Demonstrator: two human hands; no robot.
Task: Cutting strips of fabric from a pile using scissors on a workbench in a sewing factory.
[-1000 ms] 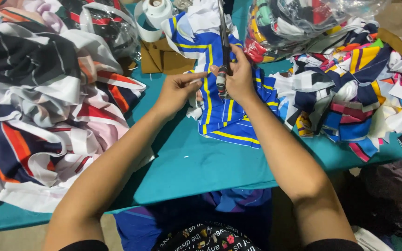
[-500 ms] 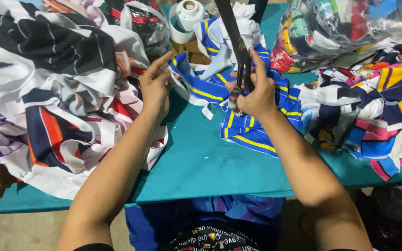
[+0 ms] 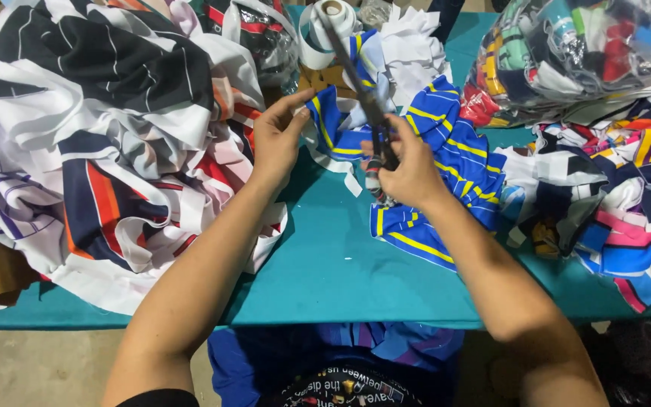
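Note:
My right hand (image 3: pixel 408 169) grips the handles of a large pair of dark scissors (image 3: pixel 356 75), whose blades point up and to the left. My left hand (image 3: pixel 276 139) pinches the edge of a blue fabric piece with yellow stripes (image 3: pixel 453 162) that lies on the teal table (image 3: pixel 325 264). The scissor blades cross over the blue fabric near my left fingers. A narrow white strip hangs from the fabric's lower edge.
A big heap of striped black, white, navy and orange cloth (image 3: pixel 92 143) fills the left side. Another pile of colourful scraps (image 3: pixel 612 203) lies right, with a clear plastic bag of fabric (image 3: pixel 566 53) behind. A white tape roll (image 3: pixel 325 30) stands at the back.
My left hand has moved left and lifted the fabric edge. The scissors have tilted from upright to leaning left, with their blades over the blue piece.

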